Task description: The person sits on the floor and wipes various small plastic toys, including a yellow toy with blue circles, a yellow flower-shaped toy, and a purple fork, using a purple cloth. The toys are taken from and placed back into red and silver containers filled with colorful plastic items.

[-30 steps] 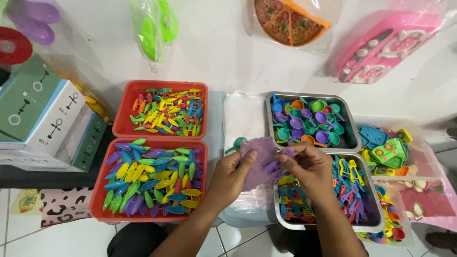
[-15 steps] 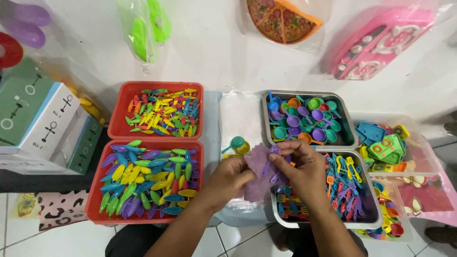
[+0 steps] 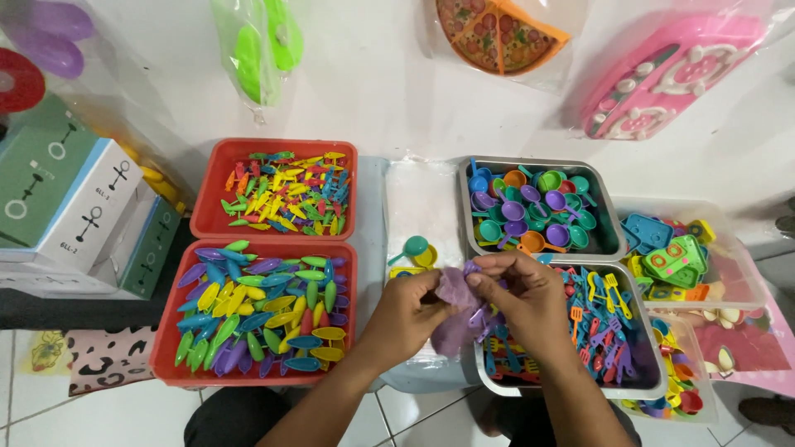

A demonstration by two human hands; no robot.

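Observation:
My left hand (image 3: 407,310) and my right hand (image 3: 523,300) meet over the low table and together pinch a small purple toy piece (image 3: 454,308), held between both sets of fingertips. Just beyond the hands lie a teal toy spoon and a small yellow piece (image 3: 416,249) on a clear plastic bag (image 3: 421,204). Under my right hand is a metal tray of small coloured toy utensils (image 3: 604,323). Left of my left hand sits a red tray of coloured leaf-shaped toy pieces (image 3: 261,310).
A second red tray of small coloured pieces (image 3: 281,192) stands behind the first. A metal tray of tiny pots and pans (image 3: 534,207) is at the back right, with clear tubs of toys (image 3: 683,257) further right. Boxes (image 3: 70,207) sit at left; packaged toys hang on the wall.
The purple piece has been drawn closer between both hands, and the fingers have bunched round it. The view has shifted down slightly.

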